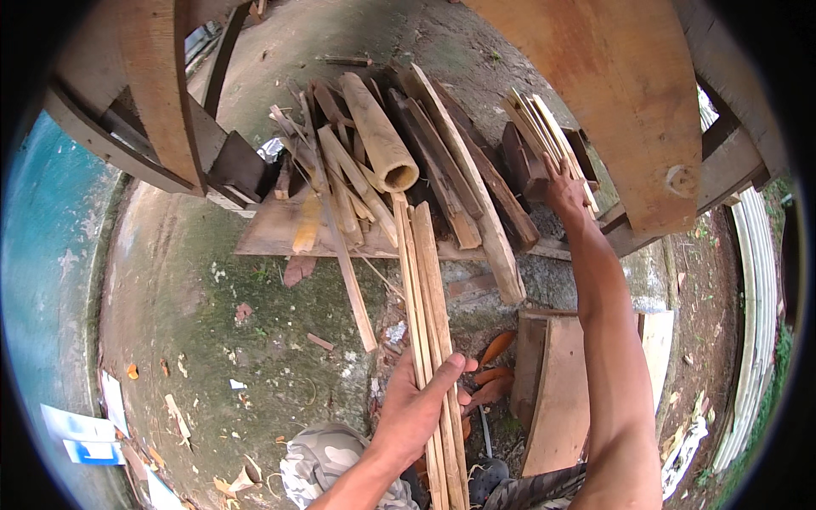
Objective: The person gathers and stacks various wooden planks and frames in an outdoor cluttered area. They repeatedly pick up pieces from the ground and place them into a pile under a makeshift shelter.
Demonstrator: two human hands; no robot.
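My left hand [412,404] is closed around a few long, pale wooden strips [422,289]. They run lengthwise away from me, their far ends by the mouth of a bamboo tube [378,132]. My right arm is stretched out to the far right. There my right hand [568,189] lies on a second group of thin light strips [535,123], its fingers apart and extended along them. A dark wooden block [521,161] sits just left of that hand. Between the two hands, a long pale board [476,191] rests on the heap of scrap wood [429,153].
Large curved wooden panels [608,102] rise at the upper right, and similar ones [157,85] at the upper left. A flat board [276,229] lies under the heap. Wooden pieces [557,382] stand near my right forearm. Leaves and chips litter the concrete ground [229,340].
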